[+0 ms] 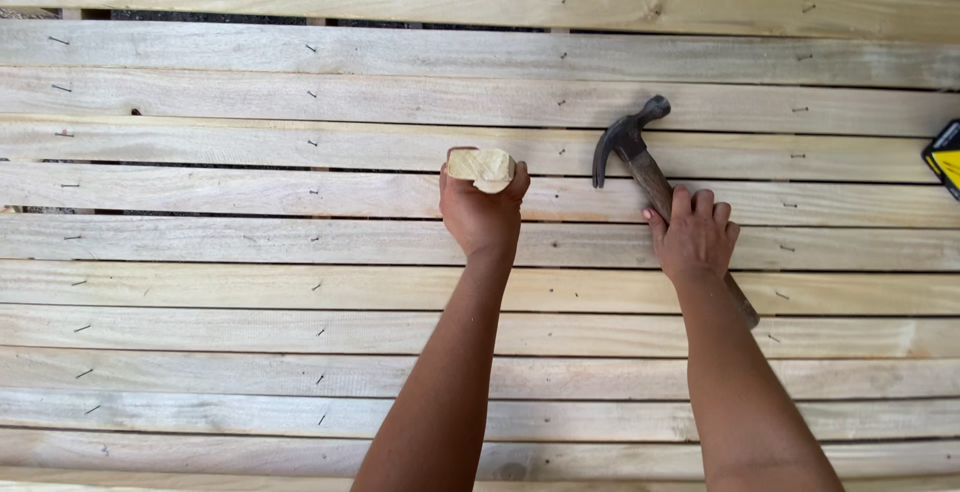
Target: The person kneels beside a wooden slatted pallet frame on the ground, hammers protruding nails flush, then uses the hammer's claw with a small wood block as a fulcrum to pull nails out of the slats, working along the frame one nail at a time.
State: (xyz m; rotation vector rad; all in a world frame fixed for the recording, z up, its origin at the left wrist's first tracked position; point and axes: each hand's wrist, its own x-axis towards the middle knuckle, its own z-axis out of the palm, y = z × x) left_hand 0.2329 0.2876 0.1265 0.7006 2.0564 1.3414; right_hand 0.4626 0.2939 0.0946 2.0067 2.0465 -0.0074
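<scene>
Both forearms reach far across the slatted bench: left hand fingers wrapped round an upright wood block, right hand gripping the hammer, whose handle slants far-left, head just right of the block.

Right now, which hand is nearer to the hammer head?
Right. The right hand grips the handle just below the hammer head; the left hand, holding a wood block, is farther left.

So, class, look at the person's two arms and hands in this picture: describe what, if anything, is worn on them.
Nothing is worn. Both forearms are bare as far as the bottom edge of the picture, with no sleeves showing. The left hand and the right hand have no gloves, and no rings, watch, bracelets or other markings can be seen on the fingers or wrists.
</scene>
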